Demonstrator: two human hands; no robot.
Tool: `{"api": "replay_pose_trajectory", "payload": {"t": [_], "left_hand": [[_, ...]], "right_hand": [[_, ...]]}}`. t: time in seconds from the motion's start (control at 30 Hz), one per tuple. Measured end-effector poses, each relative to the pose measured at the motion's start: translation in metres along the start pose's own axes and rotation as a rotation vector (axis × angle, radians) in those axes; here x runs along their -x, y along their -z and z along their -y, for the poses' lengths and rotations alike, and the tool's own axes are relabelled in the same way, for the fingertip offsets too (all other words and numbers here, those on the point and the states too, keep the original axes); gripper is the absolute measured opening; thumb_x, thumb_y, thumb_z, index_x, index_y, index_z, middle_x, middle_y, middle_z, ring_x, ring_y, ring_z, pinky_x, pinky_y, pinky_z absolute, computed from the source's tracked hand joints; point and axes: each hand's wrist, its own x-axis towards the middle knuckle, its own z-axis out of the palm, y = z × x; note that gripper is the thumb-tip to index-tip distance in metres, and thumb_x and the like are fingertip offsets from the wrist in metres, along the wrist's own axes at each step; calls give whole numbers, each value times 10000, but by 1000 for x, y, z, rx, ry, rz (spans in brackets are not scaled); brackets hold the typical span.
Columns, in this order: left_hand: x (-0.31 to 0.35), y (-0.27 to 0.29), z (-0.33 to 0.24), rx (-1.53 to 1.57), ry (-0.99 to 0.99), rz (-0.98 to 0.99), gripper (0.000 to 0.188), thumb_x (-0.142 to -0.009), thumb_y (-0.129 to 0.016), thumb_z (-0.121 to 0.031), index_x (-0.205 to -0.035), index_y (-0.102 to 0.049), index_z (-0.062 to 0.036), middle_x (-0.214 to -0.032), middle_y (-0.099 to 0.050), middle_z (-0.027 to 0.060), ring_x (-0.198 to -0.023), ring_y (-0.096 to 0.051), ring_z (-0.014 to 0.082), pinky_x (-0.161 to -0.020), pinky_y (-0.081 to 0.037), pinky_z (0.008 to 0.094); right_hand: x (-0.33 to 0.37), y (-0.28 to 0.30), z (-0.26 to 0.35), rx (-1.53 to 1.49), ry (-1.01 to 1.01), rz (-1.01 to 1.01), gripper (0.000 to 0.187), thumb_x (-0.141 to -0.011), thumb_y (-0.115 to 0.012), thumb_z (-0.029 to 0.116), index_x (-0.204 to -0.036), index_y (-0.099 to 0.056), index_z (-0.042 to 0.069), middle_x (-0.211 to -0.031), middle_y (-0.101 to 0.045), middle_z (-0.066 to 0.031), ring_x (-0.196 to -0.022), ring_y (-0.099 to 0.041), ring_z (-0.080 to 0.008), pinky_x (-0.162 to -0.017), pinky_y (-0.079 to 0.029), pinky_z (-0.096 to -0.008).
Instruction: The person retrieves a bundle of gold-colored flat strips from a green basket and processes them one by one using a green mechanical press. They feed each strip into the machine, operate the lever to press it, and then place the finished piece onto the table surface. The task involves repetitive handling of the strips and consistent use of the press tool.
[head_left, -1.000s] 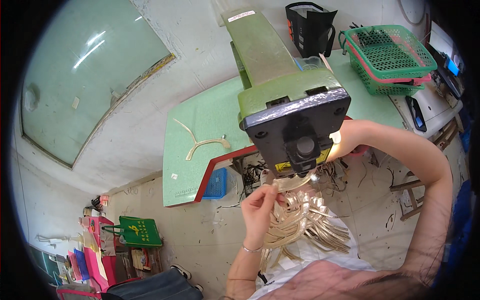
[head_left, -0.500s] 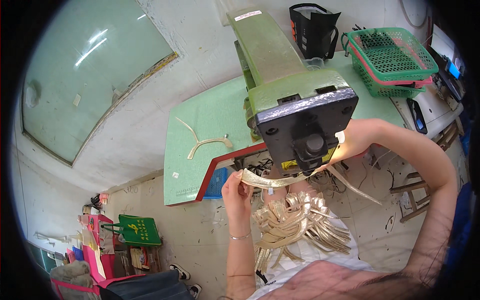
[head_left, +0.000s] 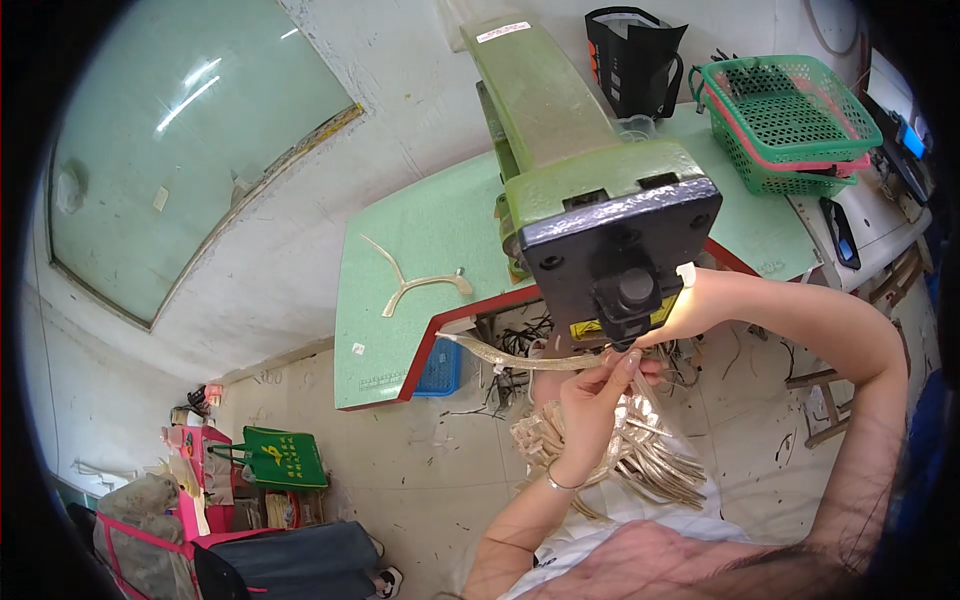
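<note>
A gold strap (head_left: 505, 357) stretches leftward from under the black head of a green-armed machine (head_left: 620, 250), its left end free in the air. Just below that head, my left hand (head_left: 590, 405) pinches the strap with thumb and fingers. My right hand (head_left: 690, 305) reaches in from the right behind the machine head, which hides its fingers; a light glows beside it. On my lap lies a heap of similar gold straps (head_left: 655, 465). Another gold Y-shaped strap piece (head_left: 425, 284) rests on the green table (head_left: 370, 335), left of the machine.
Stacked green and pink plastic baskets (head_left: 790, 110) stand at the back right, near a black bag (head_left: 635, 65) and a phone (head_left: 840, 232). A blue basket (head_left: 440, 368) sits below the table's notch. At lower left are a green bag (head_left: 280, 458) and another person's trousered legs (head_left: 300, 560).
My left hand has let go of the strap's left end and moved right, to pinch it under the machine head. The free end now sticks out leftward. My right hand stays behind the head.
</note>
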Motion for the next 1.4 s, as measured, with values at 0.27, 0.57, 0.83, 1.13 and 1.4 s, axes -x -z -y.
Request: {"api": "replay_pose_trajectory", "payload": {"t": [0.27,0.57,0.83,1.13,1.4], "left_hand": [[12,14,-6,-149,-161,-107,214,-907,-578,-142,-798,-654,25,-742,-663,83,-610,-579,90,-542,-392,200],[23,77,-16,-26,-32,-240,212,-922,-561,-150,-820,-646,16,-656,-593,19,-532,-482,53,-506,-382,186],[36,51,1,-386,195,89,234,-923,-558,-158,-997,-631,52,-780,-666,74,-647,-622,102,-554,-480,185],[9,22,-11,-199,-27,34,216,-930,-540,-132,-889,-657,45,-736,-658,78,-606,-607,94,-564,-466,181],[2,15,-15,-167,-22,4,268,-936,-536,-158,-808,-651,47,-722,-652,73,-590,-610,97,-532,-453,183]], "right_hand": [[5,8,12,-84,3,-10,363,-858,-620,336,-1152,-592,124,-1167,-602,-20,-1071,-555,-186,-936,-425,-296],[3,-35,-5,-165,3,-59,368,-836,-638,313,-1046,-603,12,-742,-654,-70,-635,-614,-200,-650,-503,-266],[24,-102,2,-28,410,-310,406,-877,-557,130,-1245,-450,-3,-1051,-471,-186,-973,-507,-315,-763,-451,-381],[51,-59,-8,-492,-190,-417,229,-877,-608,190,-800,-622,-25,-574,-521,-17,-514,-473,-92,-486,-373,-270],[60,-54,-3,-886,-339,-342,230,-927,-549,196,-893,-655,-5,-600,-501,22,-503,-406,-20,-452,-320,-205]]}}
